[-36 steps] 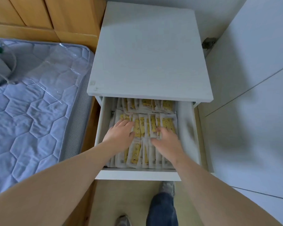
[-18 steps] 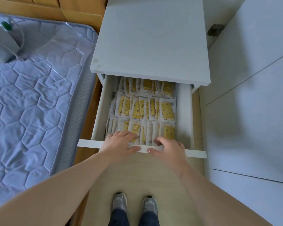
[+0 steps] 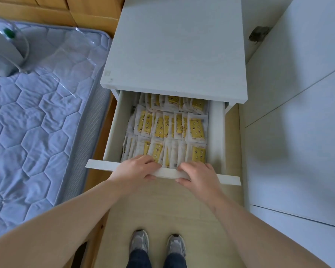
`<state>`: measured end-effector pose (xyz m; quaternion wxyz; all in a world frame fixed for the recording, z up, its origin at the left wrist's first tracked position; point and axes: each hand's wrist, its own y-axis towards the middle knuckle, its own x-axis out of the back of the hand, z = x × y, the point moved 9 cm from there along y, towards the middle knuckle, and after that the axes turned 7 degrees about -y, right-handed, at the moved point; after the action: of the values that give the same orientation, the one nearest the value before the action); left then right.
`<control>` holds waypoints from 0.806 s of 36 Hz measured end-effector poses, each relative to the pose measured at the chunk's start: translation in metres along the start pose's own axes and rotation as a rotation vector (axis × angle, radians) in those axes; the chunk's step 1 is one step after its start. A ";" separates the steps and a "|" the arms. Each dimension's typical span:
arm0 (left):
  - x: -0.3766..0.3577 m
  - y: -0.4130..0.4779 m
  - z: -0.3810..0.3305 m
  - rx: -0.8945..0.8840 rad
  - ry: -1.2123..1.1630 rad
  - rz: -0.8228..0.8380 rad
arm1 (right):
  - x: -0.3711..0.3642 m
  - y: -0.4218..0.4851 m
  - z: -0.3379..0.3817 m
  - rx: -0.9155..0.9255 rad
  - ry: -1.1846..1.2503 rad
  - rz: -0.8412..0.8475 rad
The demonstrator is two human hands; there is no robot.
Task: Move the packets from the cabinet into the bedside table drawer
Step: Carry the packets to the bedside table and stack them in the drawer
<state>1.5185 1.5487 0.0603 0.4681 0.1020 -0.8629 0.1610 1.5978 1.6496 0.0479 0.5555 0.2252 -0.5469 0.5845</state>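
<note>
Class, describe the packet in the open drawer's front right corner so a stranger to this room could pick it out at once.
Find the white bedside table beside the mattress; its drawer is pulled out, packed with rows of packets. In the nearest row, just past the right hand, take the rightmost packet. Unlike the edge-on packets beside it, it shows a broad yellow face.

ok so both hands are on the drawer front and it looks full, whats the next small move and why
Probably ease the drawer shut. The left hand and right hand both grip the drawer front, fingers over its top edge, thumbs under, and the packets lie in rows filling it, none in either hand.
</note>
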 end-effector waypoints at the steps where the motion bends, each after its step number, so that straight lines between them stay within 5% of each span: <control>1: 0.002 0.003 0.001 0.030 -0.015 0.017 | 0.003 0.003 0.000 0.009 -0.019 -0.011; 9: 0.027 0.046 0.036 0.352 0.059 0.069 | 0.034 0.038 -0.008 0.034 -0.183 -0.089; 17: 0.066 0.093 0.045 0.310 0.463 -0.003 | 0.077 0.071 -0.027 -0.103 -0.434 -0.269; 29: 0.088 0.136 0.059 0.351 0.390 -0.135 | 0.109 0.122 -0.042 -0.189 -0.341 -0.264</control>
<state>1.3811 1.6510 0.0795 0.6104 0.2059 -0.7064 0.2933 1.4720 1.7571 0.0827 0.5453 0.3372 -0.6509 0.4064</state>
